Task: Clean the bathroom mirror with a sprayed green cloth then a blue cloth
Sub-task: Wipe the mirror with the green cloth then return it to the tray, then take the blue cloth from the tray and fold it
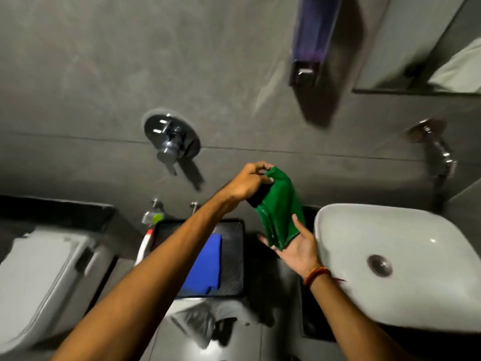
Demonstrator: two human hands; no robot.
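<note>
A green cloth [279, 209] hangs in the air between the toilet and the basin. My left hand [248, 182] pinches its top edge. Below it, my right hand [296, 247] is palm up with fingers spread, and the cloth's lower end rests on that palm. A folded blue cloth [205, 264] lies on a black tray [234, 256], partly hidden by my left forearm. The mirror [421, 48] is on the wall at the upper right, only its lower left part in view.
A white basin [390, 259] stands at the right with a wall tap [440, 149] above it. A white toilet [44, 277] is at the left. On the grey wall are a chrome mixer valve [170, 138] and a purple soap dispenser [311, 40]. A spray bottle [149, 230] stands beside the tray.
</note>
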